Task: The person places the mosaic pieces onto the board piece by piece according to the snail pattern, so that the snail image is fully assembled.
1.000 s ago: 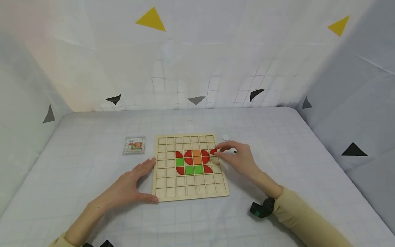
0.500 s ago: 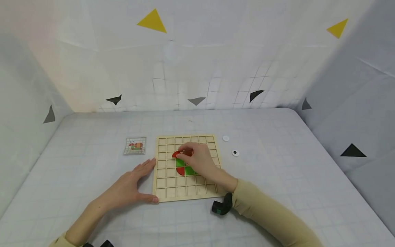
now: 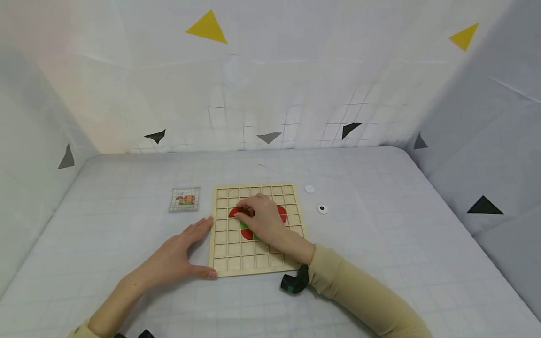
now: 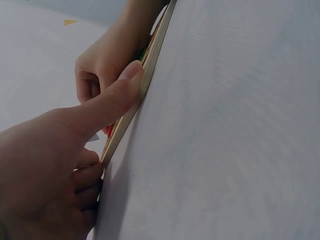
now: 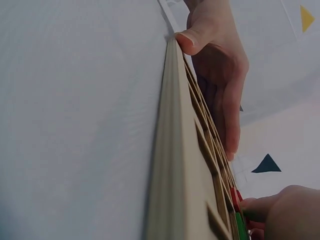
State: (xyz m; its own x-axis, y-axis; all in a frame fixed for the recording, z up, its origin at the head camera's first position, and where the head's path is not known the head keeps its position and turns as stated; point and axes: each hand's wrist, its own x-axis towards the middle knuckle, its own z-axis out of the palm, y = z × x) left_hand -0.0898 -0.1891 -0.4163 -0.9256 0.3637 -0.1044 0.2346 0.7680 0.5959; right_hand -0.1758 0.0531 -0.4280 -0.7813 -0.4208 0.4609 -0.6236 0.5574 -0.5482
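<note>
A square wooden grid board (image 3: 224, 263) lies on the table, with red, green and orange tiles in its middle cells. My right hand (image 3: 268, 219) reaches over it and pinches a red quarter-round tile (image 3: 233, 212) between thumb and fingers, left of the other tiles. Whether that tile touches the board cannot be told. A green tile (image 3: 244, 225) and a red tile (image 3: 247, 234) show below the hand, which covers most of the pattern. Against the board's left side, my left hand (image 3: 173, 260) rests with fingers straight and thumb spread, touching the edge.
Left of the board lies a small gridded card (image 3: 184, 200) printed with a coloured tile picture. To the right are a plain white disc (image 3: 309, 189) and a white disc with a black dot (image 3: 322, 209). White sheeting with triangles surrounds the table.
From the board's right edge, my right hand has carried the red tile leftward across the pattern to its left side. The left hand stays in place.
</note>
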